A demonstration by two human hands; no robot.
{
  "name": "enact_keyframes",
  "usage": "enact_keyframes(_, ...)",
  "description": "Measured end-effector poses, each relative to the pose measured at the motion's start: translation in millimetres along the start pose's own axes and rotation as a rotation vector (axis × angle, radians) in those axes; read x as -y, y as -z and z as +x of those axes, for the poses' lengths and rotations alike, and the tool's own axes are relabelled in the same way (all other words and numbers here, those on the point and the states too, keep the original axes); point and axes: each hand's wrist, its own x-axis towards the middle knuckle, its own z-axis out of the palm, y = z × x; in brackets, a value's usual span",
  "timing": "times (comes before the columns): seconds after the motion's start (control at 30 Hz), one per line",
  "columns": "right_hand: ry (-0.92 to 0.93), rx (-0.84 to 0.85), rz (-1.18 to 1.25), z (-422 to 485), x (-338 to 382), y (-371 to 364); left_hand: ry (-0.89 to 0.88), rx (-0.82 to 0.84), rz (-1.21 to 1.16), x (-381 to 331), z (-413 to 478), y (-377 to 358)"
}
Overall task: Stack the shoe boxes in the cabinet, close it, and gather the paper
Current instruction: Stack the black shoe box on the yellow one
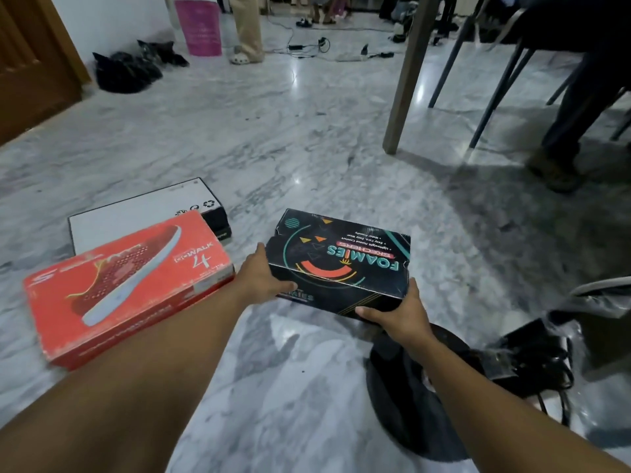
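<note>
A black shoe box (pixel 341 257) with colourful print sits in the middle of the marble floor. My left hand (pixel 263 276) grips its left end and my right hand (pixel 397 314) grips its near right corner. To the left lies a red shoe box (pixel 126 285) showing a shoe picture. Behind the red one is a white shoe box (pixel 136 216) with a black side. No cabinet or paper is in view.
A wooden table leg (pixel 406 80) and dark chair legs (pixel 491 97) stand at the right, with a person's leg and shoe (pixel 560 165). Black bags (pixel 126 71) and cables lie far off. A dark round object (pixel 416 387) and black bag (pixel 532 356) sit near my right arm.
</note>
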Motion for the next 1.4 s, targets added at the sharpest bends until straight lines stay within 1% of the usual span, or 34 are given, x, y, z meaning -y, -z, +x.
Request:
enact_keyframes(0.3, 0.017, 0.000, 0.024, -14, 14, -7, 0.061, -0.190, -0.074, 32, -37, 3)
enact_keyframes(0.43, 0.064, -0.048, 0.041, -29, 22, -4, -0.036, -0.255, -0.155, 55, -54, 10)
enact_keyframes(0.6, 0.171, -0.060, 0.071, -61, 33, 1, -0.091, -0.323, -0.245, 50, -114, 29)
enact_keyframes(0.73, 0.240, 0.049, 0.073, -101, 37, 8, -0.114, -0.302, -0.345, 58, -168, 44)
enact_keyframes(0.83, 0.241, 0.195, 0.237, -142, 48, 18, -0.072, -0.294, -0.373, 65, -216, 49)
enact_keyframes(0.93, 0.275, 0.259, 0.355, -188, 76, 33, -0.041, -0.314, -0.380, 62, -269, 66)
enact_keyframes(1.03, 0.300, 0.320, 0.369, -224, 100, 41, -0.056, -0.328, -0.398, 54, -313, 91)
enact_keyframes(1.17, 0.359, 0.354, 0.341, -273, 155, 49, -0.073, -0.435, -0.358, 37, -375, 147)
enact_keyframes(1.3, 0.450, 0.380, 0.333, -322, 231, 61, -0.081, -0.557, -0.301, 17, -442, 220)
enact_keyframes(1.4, 0.537, 0.420, 0.356, -362, 284, 66, -0.128, -0.654, -0.262, 5, -495, 272)
